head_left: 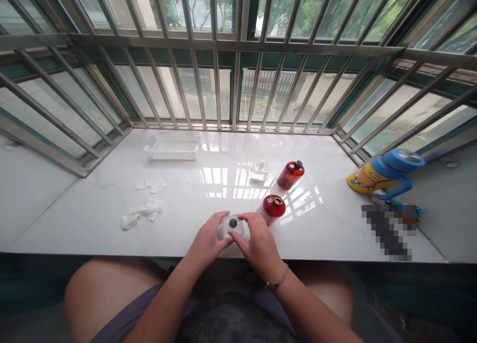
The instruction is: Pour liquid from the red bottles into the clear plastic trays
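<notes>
Near the counter's front edge, a whitish clear bottle (pixel 225 228) with a black cap (pixel 233 223) stands between my hands. My left hand (pixel 211 236) is closed around its left side, thumb at the front. From the right, my right hand (pixel 257 241) curls over the bottle, its thumb and forefinger close beside the cap. Whether they touch the cap I cannot tell. Just beyond my right hand is an uncapped red bottle (pixel 274 207), its lower part partly hidden by my fingers. A second red bottle (pixel 290 175), with a black cap, is farther back.
A clear square glass-like container (pixel 260 171) sits left of the farther red bottle. At back left is a white plastic basket (pixel 173 148); crumpled white tissues (pixel 143 213) lie nearer. A blue-and-yellow flask (pixel 383 170) stands at right, behind a blurred-out dark object (pixel 385 231). Metal window bars line the back.
</notes>
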Demonstrator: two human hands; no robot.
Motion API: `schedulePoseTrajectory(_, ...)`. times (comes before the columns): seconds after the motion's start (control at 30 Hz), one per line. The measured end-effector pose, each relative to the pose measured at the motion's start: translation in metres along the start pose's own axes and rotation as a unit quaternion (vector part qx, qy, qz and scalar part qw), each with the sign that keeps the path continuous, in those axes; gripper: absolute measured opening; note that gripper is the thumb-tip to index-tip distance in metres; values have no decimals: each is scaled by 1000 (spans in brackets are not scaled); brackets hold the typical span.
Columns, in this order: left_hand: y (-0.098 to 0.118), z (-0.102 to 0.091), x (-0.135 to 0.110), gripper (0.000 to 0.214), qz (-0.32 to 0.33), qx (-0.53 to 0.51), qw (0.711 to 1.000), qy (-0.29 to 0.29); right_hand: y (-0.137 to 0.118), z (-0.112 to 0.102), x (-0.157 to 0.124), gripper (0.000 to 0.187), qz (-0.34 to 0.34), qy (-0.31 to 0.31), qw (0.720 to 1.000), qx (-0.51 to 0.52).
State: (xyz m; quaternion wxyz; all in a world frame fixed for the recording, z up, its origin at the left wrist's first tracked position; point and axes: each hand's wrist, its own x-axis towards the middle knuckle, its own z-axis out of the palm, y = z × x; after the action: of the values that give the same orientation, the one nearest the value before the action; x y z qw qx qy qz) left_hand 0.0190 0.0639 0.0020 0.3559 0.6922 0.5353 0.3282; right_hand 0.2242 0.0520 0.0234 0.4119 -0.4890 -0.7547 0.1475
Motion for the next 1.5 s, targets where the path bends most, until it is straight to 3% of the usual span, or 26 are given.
schedulePoseTrajectory(0.13,-1,1,0,63,9,1,1000,8,-2,4,4,42,-2,-15,1000,21)
schedulePoseTrajectory(0.37,2,1,1,61,8,-14,1000,1,1,8,11,39,4,-34,998,44)
schedulePoseTrajectory(0.63,3,-1,2,59,16,-13,1000,-6,9,-8,21,47,-53,-133,984,104)
schedulePoseTrajectory(0.8,-2,0,2,65,16,-3,1000,-3,1,-5,23,61,-37,-94,995,19)
schedulePoseTrajectory(0.87,-2,0,1,66,13,0,1000,-2,-3,-2,25,56,-25,-97,995,-31)
schedulePoseTrajectory(1.03,2,0,1,59,5,0,1000,-4,-4,0,32,21,-46,-136,986,-82)
schedulePoseTrajectory(1.1,2,0,1,60,2,-1,1000,-3,-1,-3,34,21,-67,-150,984,-72)
schedulePoseTrajectory(1.33,0,-2,2,59,7,2,1000,-14,4,-22,42,50,-183,-213,958,-52)
schedulePoseTrajectory(1.5,1,-1,2,57,8,6,1000,-13,3,-17,42,31,-170,-192,965,-60)
